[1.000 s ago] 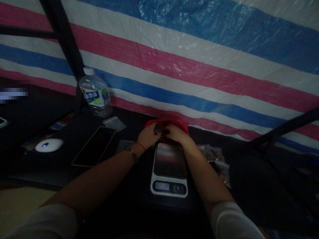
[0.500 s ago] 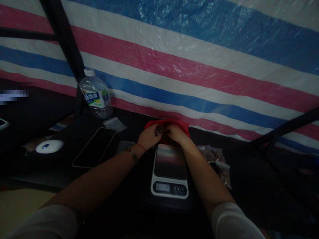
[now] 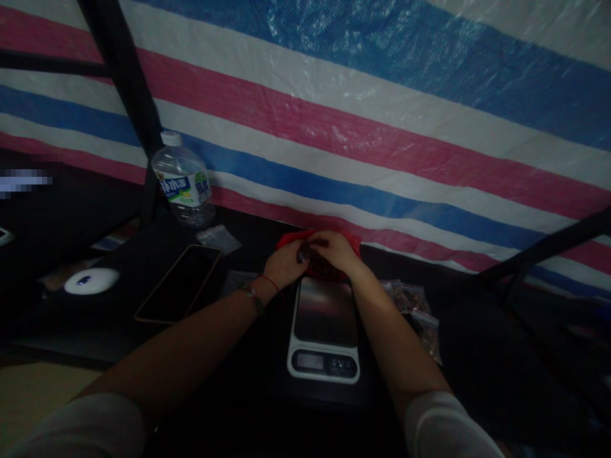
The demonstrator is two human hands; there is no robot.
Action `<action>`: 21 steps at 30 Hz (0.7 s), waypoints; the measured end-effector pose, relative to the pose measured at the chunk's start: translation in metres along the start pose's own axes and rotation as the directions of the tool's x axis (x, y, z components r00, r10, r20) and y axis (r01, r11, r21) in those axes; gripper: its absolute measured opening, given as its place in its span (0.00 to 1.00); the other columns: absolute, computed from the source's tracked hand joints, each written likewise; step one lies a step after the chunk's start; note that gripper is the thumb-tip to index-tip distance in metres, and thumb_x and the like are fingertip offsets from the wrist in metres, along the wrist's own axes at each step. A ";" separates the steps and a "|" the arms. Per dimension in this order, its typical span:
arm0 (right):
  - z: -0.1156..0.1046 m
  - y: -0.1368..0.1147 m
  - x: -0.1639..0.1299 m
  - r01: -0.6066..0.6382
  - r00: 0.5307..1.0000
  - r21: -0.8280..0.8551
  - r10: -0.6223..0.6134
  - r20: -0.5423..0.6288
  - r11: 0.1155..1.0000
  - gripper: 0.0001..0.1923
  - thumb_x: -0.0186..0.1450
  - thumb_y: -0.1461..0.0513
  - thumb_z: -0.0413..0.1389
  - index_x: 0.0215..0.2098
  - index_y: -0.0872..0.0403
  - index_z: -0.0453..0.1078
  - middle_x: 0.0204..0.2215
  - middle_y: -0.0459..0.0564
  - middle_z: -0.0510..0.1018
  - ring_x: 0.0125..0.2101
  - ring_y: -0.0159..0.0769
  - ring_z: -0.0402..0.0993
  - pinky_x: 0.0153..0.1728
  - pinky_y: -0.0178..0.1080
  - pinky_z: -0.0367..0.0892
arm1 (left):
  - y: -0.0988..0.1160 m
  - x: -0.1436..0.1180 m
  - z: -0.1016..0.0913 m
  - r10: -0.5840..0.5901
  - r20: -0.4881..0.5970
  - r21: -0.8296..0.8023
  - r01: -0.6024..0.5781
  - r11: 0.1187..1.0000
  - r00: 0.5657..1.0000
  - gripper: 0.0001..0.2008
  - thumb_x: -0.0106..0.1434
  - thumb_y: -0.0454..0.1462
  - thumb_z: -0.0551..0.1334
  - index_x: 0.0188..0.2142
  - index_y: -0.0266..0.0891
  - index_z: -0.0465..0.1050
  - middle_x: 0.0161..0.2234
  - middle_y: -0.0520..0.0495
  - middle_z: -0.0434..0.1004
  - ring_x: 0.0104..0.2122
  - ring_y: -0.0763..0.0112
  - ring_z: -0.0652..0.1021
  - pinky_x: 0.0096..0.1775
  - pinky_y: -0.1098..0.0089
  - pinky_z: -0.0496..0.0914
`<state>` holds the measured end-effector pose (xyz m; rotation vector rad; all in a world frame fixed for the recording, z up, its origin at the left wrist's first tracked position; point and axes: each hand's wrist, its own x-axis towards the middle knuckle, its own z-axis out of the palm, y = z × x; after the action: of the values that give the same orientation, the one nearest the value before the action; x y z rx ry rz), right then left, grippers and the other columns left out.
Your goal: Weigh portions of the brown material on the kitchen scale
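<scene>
Though bags [image 3: 428,332] lie filled, your scale [image 3: 326,315] is bare; left hand [image 3: 284,262] clasps something dark [image 3: 303,254], right hand [image 3: 338,254] half-curls, hold unclear.

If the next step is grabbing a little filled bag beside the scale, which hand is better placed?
Probably the right hand: it is nearer the filled bags, which lie right of the scale. The left hand would likely have to cross the right arm.

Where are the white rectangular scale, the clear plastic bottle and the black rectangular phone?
White rectangular scale [image 3: 325,323]: head view, weighing plate.
Clear plastic bottle [image 3: 184,189]: head view, label.
Black rectangular phone [image 3: 180,282]: head view, screen.
</scene>
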<state>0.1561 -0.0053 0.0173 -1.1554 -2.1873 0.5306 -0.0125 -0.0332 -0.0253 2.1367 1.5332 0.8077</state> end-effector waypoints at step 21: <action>-0.003 -0.004 -0.001 -0.032 0.999 -0.037 0.032 -0.009 0.999 0.10 0.59 0.69 0.56 0.36 0.54 0.77 0.35 0.48 0.80 0.38 0.34 0.74 0.42 0.36 0.66 | 0.000 0.000 -0.002 -0.011 -0.035 -0.037 0.010 0.999 0.999 0.21 0.60 0.40 0.60 0.53 0.43 0.66 0.46 0.44 0.77 0.44 0.62 0.78 0.45 0.67 0.71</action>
<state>0.1561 -0.0077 0.0213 -1.2123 -2.1837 0.4999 -0.0134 -0.0338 -0.0238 2.0970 1.5342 0.8670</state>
